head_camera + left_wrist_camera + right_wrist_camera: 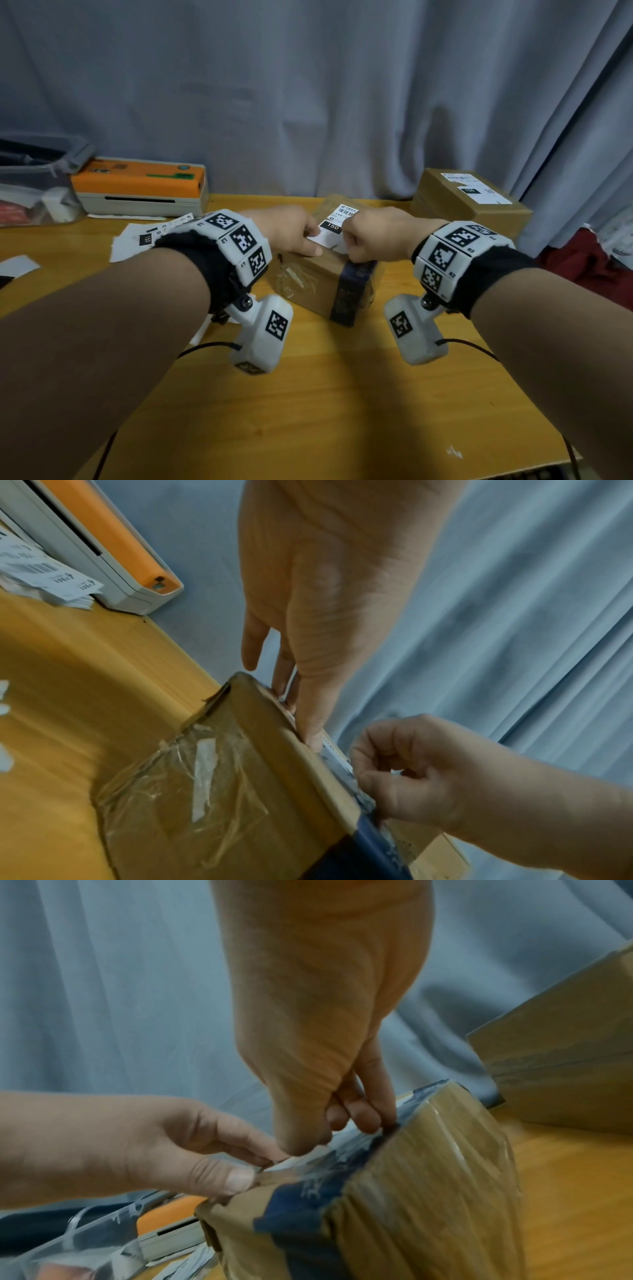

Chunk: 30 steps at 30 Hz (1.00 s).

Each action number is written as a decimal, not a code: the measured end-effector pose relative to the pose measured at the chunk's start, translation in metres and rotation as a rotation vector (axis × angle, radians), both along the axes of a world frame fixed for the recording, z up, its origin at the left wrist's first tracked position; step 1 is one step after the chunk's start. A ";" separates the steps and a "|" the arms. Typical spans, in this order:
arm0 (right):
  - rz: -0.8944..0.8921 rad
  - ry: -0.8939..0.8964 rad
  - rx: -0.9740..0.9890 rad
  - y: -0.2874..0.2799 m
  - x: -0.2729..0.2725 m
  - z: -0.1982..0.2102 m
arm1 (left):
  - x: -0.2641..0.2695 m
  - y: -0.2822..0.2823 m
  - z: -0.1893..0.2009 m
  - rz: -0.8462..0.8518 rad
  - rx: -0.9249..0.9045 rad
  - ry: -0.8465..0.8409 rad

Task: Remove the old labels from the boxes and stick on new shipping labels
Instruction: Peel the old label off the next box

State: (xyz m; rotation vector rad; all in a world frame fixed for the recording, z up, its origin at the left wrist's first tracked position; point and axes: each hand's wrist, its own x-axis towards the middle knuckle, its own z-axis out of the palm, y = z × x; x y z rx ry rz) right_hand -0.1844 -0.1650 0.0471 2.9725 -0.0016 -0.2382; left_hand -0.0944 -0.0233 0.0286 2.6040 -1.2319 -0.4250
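Note:
A small cardboard box bound with dark blue tape stands mid-table, also seen in the wrist views. On its top lies a white shipping label with a barcode and a black "150" patch. My left hand pinches the label's left near corner between thumb and forefinger, as the right wrist view shows. My right hand is curled and pinches the label's near edge at the blue tape. The hands hide the label's lower part.
A larger labelled box stands at the back right. An orange-topped label printer sits back left beside a clear plastic bin. Loose labels lie on the left of the wooden table. A curtain hangs behind; red cloth is at right.

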 end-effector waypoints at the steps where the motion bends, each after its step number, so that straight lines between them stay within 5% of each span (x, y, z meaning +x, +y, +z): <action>1: -0.007 -0.014 0.026 -0.002 0.000 0.000 | 0.000 0.000 0.000 0.001 0.000 0.002; 8: -0.031 -0.158 0.361 -0.022 -0.005 -0.001 | 0.002 0.001 0.001 0.012 -0.007 0.012; 19: 0.059 -0.279 0.106 -0.018 -0.012 -0.016 | -0.002 -0.010 -0.008 0.011 0.043 -0.131; 30: 0.022 -0.263 0.178 -0.027 -0.010 -0.015 | 0.003 -0.011 -0.004 -0.025 0.133 -0.096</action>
